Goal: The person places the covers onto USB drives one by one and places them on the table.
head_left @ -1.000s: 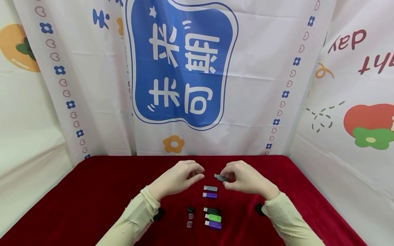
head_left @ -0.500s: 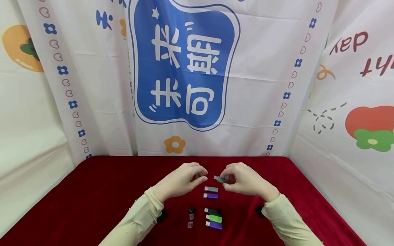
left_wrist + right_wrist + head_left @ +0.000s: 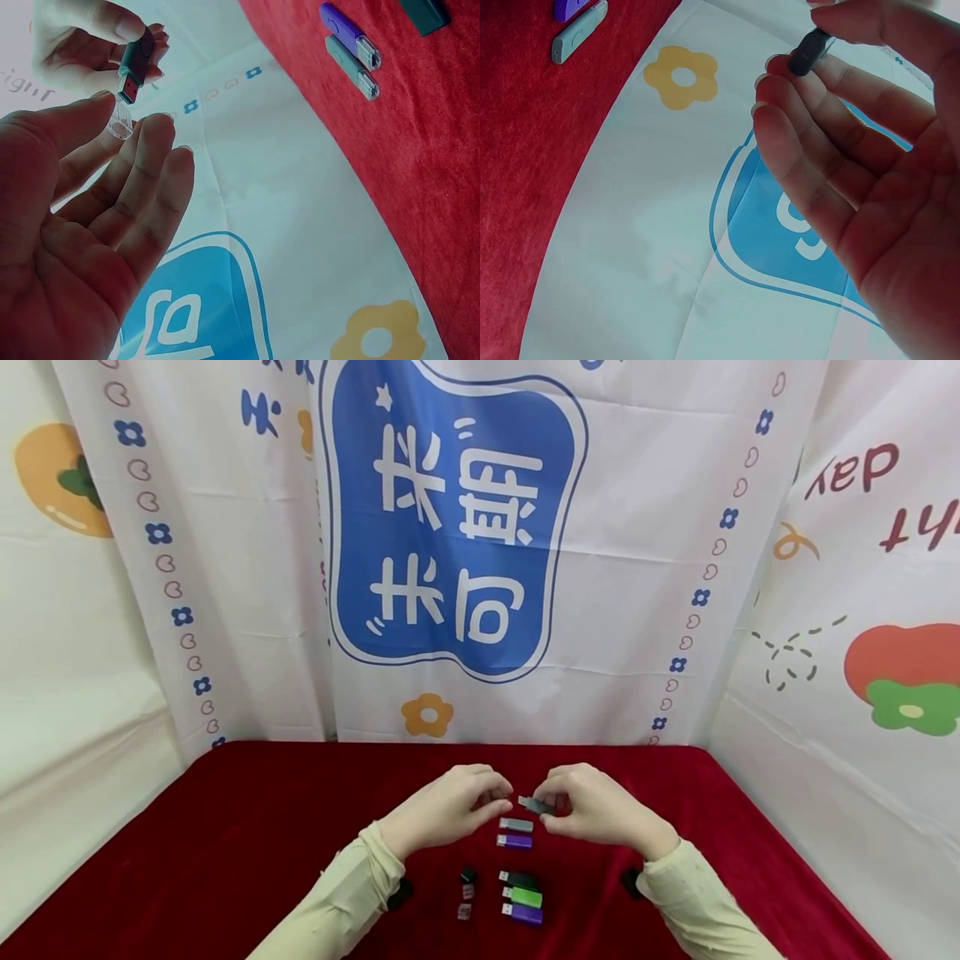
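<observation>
1. Stick [image 3: 136, 61]: dark, held up over the table by the right hand [image 3: 596, 802], which pinches its body (probably light, stiff, a little slick; the body is the place to grip), leaving the metal plug [image 3: 127, 88] bare.
2. Left hand [image 3: 453, 810]: pinches a clear cap [image 3: 120, 126], likely thin, brittle plastic, just beside the plug.
3. Nearer the person, on plush red cloth [image 3: 300, 835]: two capped sticks [image 3: 517, 825], three uncapped sticks [image 3: 525, 896], three small caps [image 3: 468, 892].
</observation>
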{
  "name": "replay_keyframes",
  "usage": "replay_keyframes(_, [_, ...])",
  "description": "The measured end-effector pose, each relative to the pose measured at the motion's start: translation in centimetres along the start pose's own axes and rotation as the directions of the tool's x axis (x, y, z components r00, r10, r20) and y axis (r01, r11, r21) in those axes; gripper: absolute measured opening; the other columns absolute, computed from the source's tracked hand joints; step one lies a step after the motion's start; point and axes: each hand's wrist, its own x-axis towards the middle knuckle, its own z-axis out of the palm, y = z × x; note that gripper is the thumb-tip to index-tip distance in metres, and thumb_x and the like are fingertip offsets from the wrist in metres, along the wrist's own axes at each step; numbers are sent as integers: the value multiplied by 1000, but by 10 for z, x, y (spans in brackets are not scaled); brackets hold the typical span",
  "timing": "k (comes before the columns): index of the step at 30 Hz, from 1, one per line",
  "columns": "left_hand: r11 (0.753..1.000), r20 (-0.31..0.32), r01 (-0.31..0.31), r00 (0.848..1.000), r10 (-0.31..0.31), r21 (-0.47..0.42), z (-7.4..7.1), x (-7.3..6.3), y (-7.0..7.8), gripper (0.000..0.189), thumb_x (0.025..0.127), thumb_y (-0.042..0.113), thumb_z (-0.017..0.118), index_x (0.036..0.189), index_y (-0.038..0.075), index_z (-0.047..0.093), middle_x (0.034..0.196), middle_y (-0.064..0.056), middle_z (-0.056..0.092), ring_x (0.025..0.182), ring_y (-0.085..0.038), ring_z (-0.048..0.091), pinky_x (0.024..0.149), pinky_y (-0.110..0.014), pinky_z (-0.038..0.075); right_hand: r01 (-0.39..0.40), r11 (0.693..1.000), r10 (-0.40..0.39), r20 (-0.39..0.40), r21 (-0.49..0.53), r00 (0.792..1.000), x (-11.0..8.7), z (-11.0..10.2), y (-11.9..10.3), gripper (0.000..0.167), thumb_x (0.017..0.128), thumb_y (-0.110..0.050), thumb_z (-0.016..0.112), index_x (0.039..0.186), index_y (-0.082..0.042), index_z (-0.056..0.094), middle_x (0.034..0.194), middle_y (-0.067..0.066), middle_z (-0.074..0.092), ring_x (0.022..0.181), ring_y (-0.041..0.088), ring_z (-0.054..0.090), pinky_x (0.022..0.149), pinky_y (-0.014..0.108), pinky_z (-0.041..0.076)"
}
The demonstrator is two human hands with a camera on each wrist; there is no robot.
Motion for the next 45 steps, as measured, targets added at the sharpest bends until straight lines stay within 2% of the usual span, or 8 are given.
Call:
replay_keyframes(15, [1000, 17, 0, 1000, 0, -3, 3, 0, 1, 14, 96, 20, 68, 106, 11, 72, 93, 10, 62, 82, -1, 56, 74, -21, 51, 23, 1000, -23, 2, -6, 1000, 0, 2, -3, 12, 80, -9, 77, 91, -13, 75, 79, -10, 59, 68, 9, 55, 59, 22, 48])
replay_keyframes(28, [1000, 37, 0, 999, -1, 17, 4, -1, 2, 12, 95, 20, 68, 104, 13, 72, 92, 11, 61, 80, 0, 55, 71, -15, 47, 22, 1000, -22, 15, 1, 1000, 1, 7, -5, 13, 80, -9, 77, 92, -13, 75, 79, -9, 59, 69, 17, 59, 59, 22, 48])
replay_keyframes(45, [1000, 48, -9, 999, 7, 30, 4, -1, 1, 11, 96, 21, 67, 103, 15, 72, 93, 11, 62, 80, 0, 54, 70, -15, 47, 25, 999, -24, 21, -23, 999, 2, 8, -5, 14, 79, -11, 76, 92, -14, 76, 79, -10, 58, 68, 16, 58, 59, 22, 47])
